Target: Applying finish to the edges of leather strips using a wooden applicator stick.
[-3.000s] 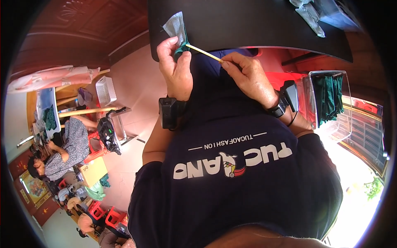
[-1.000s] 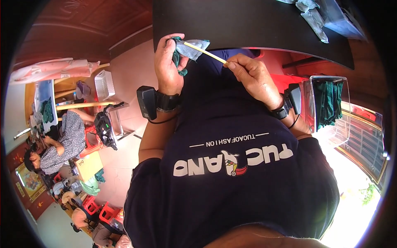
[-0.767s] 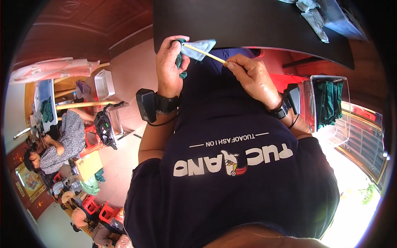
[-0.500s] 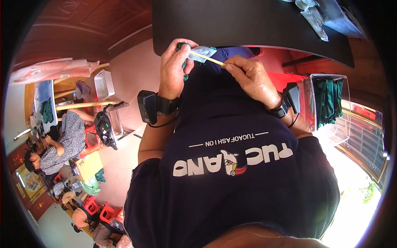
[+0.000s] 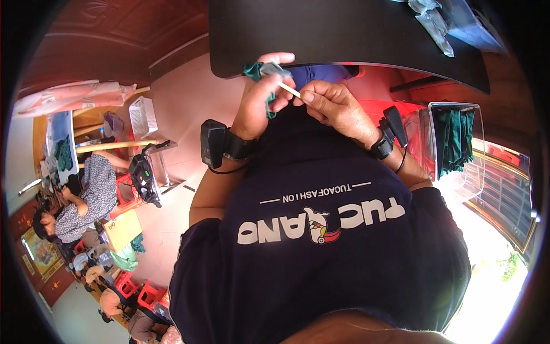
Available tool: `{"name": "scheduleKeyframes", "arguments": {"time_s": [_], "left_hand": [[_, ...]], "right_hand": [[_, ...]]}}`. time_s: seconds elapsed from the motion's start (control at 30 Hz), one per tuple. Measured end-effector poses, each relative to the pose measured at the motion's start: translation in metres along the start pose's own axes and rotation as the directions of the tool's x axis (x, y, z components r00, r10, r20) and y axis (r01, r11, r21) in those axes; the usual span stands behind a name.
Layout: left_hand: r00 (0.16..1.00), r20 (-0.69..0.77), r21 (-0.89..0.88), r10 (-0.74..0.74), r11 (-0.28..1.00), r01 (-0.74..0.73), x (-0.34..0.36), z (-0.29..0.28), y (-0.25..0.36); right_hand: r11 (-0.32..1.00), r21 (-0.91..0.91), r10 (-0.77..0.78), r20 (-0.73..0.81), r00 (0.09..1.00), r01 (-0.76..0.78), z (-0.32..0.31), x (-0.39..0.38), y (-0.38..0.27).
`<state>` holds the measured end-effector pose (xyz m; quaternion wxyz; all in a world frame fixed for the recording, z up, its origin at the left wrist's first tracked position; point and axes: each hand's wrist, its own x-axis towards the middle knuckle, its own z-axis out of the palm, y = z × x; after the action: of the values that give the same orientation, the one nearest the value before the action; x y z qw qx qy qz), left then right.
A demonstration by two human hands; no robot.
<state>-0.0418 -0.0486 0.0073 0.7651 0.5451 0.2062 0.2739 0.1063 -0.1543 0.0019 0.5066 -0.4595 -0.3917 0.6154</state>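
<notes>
My left hand (image 5: 258, 100) is closed around a small green cloth piece (image 5: 252, 70) with a pale grey layer (image 5: 276, 70), just in front of the dark table (image 5: 335, 37). Its upper fingers are raised and somewhat blurred. A thin pale yellow stick (image 5: 291, 90) runs into the cloth, its far end hidden. My right hand (image 5: 335, 109) pinches the stick's near end, close beside my left hand.
Grey-blue strips (image 5: 435, 31) lie at the table's upper right, beside a translucent bag (image 5: 470, 26). A clear bin (image 5: 480, 140) holds green fabric (image 5: 455, 137) at right. A white basket (image 5: 141, 114) sits left. A seated person (image 5: 86, 200) and several others are at the far left.
Both hands have shifted lower and drawn closer together. My left hand has turned, and the grey layer, spread out earlier, now shows smaller. Less of the stick shows.
</notes>
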Motion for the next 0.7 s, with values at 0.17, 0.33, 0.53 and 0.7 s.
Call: {"name": "scheduleKeyframes", "arguments": {"time_s": [0.17, 0.33, 0.53, 0.7], "left_hand": [[0.984, -0.101, -0.024, 0.144, 0.989, -0.147, 0.002, -0.009, 0.004], [0.976, -0.206, -0.174, 0.064, 0.980, -0.101, 0.005, -0.013, 0.002], [0.957, -0.260, -0.133, 0.125, 0.977, -0.164, 0.008, -0.025, 0.008], [0.964, -0.256, -0.061, 0.079, 0.993, -0.098, 0.004, -0.021, 0.010]], "right_hand": [[0.993, 0.032, 0.113, -0.044, 0.993, -0.112, -0.003, -0.001, -0.009], [0.987, -0.076, 0.132, -0.093, 0.987, -0.139, -0.007, 0.000, -0.005], [0.943, -0.330, -0.107, -0.186, 0.977, 0.041, -0.011, -0.005, -0.002], [0.921, -0.390, -0.096, -0.190, 0.977, 0.014, -0.011, -0.004, -0.002]]}}
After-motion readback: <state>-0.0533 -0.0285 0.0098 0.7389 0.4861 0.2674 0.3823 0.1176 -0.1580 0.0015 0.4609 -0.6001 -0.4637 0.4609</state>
